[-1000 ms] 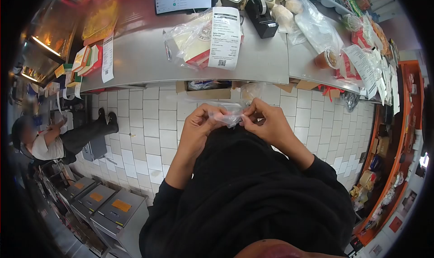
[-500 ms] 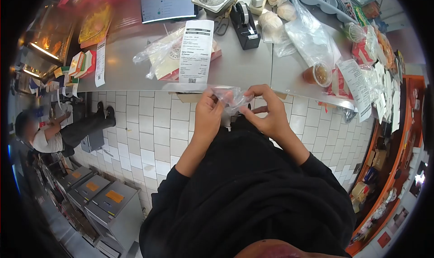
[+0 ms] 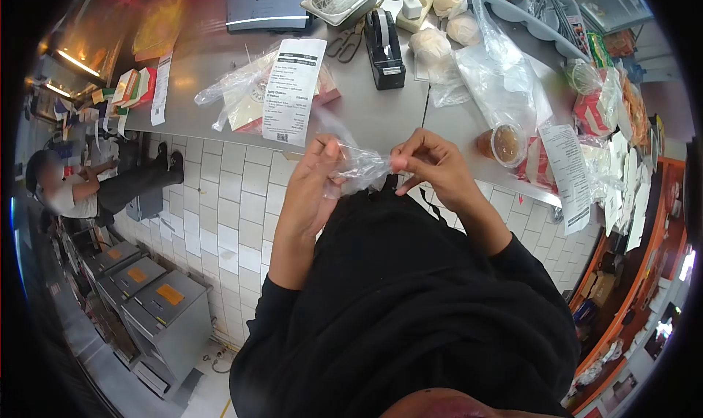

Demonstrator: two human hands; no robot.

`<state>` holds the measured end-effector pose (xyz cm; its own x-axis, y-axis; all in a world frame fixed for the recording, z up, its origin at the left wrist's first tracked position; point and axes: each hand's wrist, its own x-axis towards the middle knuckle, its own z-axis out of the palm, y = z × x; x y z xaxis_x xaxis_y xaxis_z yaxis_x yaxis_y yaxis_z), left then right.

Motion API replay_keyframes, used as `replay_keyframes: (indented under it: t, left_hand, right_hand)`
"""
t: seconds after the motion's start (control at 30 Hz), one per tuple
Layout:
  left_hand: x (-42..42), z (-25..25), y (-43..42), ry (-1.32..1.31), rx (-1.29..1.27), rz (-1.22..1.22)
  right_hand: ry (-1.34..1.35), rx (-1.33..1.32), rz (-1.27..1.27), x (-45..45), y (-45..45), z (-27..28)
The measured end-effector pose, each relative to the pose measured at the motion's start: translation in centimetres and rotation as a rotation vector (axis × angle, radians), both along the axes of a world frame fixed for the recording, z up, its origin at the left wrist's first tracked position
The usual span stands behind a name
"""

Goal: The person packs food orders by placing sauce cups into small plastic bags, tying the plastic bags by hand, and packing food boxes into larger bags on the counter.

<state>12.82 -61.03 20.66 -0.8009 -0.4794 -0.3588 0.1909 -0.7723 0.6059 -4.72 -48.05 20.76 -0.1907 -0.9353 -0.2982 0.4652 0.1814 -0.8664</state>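
Note:
A clear, crumpled plastic bag point(image 3: 360, 167) is stretched between my two hands, just in front of the counter edge. My left hand point(image 3: 306, 183) grips the bag's left side, its fingers bent and pointing up, partly behind the thin film. My right hand point(image 3: 436, 170) pinches the gathered right end between thumb and fingertips. Beyond my left hand, a printed receipt point(image 3: 293, 88) lies over a bagged red and cream food box point(image 3: 247, 103). A black tape dispenser point(image 3: 384, 52) stands farther back, beside scissors point(image 3: 346, 46).
On the right of the counter point(image 3: 381, 114) are a lidded cup of brown liquid point(image 3: 502, 145), a long receipt point(image 3: 565, 172) and wrapped round bundles point(image 3: 433, 46). A metal tray point(image 3: 344, 0) and a tablet point(image 3: 267, 4) stand at the back. Another person point(image 3: 77, 187) is at the left.
The bag is pulled out wider; my left hand has shifted left and turned, and my right hand has closed on the gathered end. The view has shifted slightly and the tablet screen looks dark.

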Motion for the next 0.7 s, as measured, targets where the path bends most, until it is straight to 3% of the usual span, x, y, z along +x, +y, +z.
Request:
replay_keyframes:
  t: [0.1,0.17,0.2,0.23,0.27,0.33,0.37,0.43,0.47,0.53,0.63,0.7]
  left_hand:
    - [-1.3,2.3,1.4,-0.029,-0.07,0.023]
    - [-1.8,2.1,1.7,-0.01,-0.157,0.015]
    - [-1.8,1.1,1.5,-0.066,-0.408,0.061]
    - [-1.9,0.6,1.4,-0.124,-0.662,0.108]
    - [-2.1,0.5,1.2,-0.126,-0.665,0.111]
    - [-2.6,1.4,1.1,-0.572,-1.226,0.105]
    - [-2.7,1.3,1.2,-0.572,-1.227,0.101]
    - [-3.1,1.2,1.5,-0.532,-1.61,0.152]
    - [-3.4,1.4,1.9,-0.523,-1.613,0.148]
    - [-4.1,2.3,3.2,-0.744,-1.51,0.127]
    - [-5.1,1.2,3.6,-0.553,-1.683,0.231]
    - [-4.7,1.1,2.9,-0.546,-1.748,0.194]
  right_hand:
    - [-0.129,-0.023,-0.071,-0.7,-0.1,-0.5]
    - [-0.363,-0.011,-0.113,-1.6,-0.1,-0.8]
    - [-0.363,-0.008,-0.111,-1.7,0.0,-1.0]
    - [-0.284,-0.015,-0.086,-1.6,0.0,-1.3]
    - [-0.205,-0.024,-0.062,-1.5,-0.1,-1.4]
    - [-0.066,-0.046,-0.016,-0.4,-0.3,-0.3]
    - [0.076,-0.064,0.025,0.2,-0.2,0.1]
    - [0.178,-0.022,-0.006,0.6,-0.2,-0.3]
    - [0.231,-0.053,-0.125,0.6,-0.3,-0.5]
    - [0.286,-0.084,-0.255,0.9,-0.4,-0.6]
    - [0.342,-0.069,-0.456,1.4,-0.2,-0.3]
    - [0.781,-0.086,-0.475,1.6,0.2,-0.4]
